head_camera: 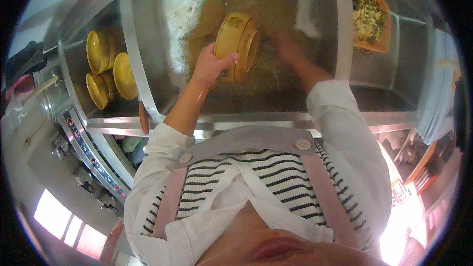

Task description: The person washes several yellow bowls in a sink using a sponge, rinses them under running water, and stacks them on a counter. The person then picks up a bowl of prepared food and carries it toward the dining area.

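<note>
My left hand (212, 64) grips a yellow bowl (232, 40), its thumb across the outer wall. The bowl is tipped on its side, with its foot ring turned to the right and a dark printed mark on its wall. Murky brown water (273, 85) lies beneath it in the middle basin of a steel sink (147, 18), with white foam (177, 18) along the left and far sides. To the right of the bowl, my right hand (286, 50) is blurred at the water. Its fingers are indistinct, and whether it holds anything cannot be made out.
Several yellow bowls (125, 75) stand tilted in the left basin. A wooden handle (143, 116) leans over the sink's front edge. In the right basin sits an orange strainer basket (385, 26) holding food scraps (369, 18). Light blue cloths (438, 85) hang at the far right.
</note>
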A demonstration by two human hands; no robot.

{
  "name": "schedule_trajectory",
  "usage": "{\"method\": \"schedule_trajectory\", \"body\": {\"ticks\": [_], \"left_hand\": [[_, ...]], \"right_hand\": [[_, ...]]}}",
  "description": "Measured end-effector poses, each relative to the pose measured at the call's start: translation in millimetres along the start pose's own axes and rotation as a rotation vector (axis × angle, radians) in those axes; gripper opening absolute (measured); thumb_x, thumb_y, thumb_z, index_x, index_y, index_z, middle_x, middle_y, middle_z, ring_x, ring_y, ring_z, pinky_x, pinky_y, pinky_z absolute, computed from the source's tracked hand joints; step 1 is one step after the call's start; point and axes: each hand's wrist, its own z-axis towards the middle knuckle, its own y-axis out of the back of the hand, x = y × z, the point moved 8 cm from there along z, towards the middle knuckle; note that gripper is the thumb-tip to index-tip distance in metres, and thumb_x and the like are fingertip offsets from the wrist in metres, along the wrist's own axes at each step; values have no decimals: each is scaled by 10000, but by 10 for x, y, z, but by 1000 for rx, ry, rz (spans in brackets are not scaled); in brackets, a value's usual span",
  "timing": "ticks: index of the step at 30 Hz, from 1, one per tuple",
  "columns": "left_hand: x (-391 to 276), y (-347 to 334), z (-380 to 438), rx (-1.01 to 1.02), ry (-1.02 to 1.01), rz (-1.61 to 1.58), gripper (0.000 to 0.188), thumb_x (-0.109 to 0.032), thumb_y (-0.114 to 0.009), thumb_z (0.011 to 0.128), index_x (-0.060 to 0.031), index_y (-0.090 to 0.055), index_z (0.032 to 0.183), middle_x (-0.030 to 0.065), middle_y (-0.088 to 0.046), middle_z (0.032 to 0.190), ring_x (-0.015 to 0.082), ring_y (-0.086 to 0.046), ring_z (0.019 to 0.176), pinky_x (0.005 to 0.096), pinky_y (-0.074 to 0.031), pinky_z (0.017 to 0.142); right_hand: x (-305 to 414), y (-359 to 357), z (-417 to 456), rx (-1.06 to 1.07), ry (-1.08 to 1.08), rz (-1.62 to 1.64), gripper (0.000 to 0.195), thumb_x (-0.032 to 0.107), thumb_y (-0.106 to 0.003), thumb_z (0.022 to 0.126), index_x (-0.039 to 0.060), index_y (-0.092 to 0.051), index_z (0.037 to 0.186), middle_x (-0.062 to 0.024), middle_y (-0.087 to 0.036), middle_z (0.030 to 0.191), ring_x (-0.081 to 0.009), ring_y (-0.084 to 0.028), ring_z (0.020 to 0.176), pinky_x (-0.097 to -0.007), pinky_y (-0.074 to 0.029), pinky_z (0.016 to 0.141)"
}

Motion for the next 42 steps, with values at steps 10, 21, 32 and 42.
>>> {"method": "schedule_trajectory", "body": {"ticks": [10, 21, 32, 42], "left_hand": [[-89, -97, 25, -59, -162, 198, 372, -158, -696, 636, -12, -574, 956, 51, -617, 867, 120, -575, 754, 275, -467, 679], [-639, -60, -623, -96, -130, -124, 352, -231, -650, 718, -15, -569, 984, 60, -603, 896, 175, -578, 807, 308, -464, 695], [-692, 194, -943, -182, -179, -762, 292, -230, -627, 771, -14, -576, 960, 69, -609, 824, 188, -591, 698, 323, -489, 639], [-1314, 1283, -2062, -243, -538, -547, 287, -207, -674, 735, -29, -591, 944, 83, -618, 850, 161, -591, 707, 290, -481, 645]], "right_hand": [[1848, 1779, -582, -543, 269, 738, 388, 326, -528, 800, 239, -504, 1177, -87, -416, 1278, -299, -313, 1222, -443, -217, 1011], [1210, 1184, -274, -186, -519, 1956, 502, 458, -388, 870, 73, -450, 1186, -81, -519, 1123, -219, -474, 1060, -352, -367, 911], [3380, 1862, -1403, -906, 305, -39, 412, 155, -526, 780, 58, -408, 1163, -225, -293, 1244, -390, -299, 1136, -449, -226, 970], [2248, 1134, -1195, -224, 70, 206, 358, 138, -497, 809, 24, -440, 1143, -197, -390, 1201, -343, -372, 1115, -413, -293, 935]]}}
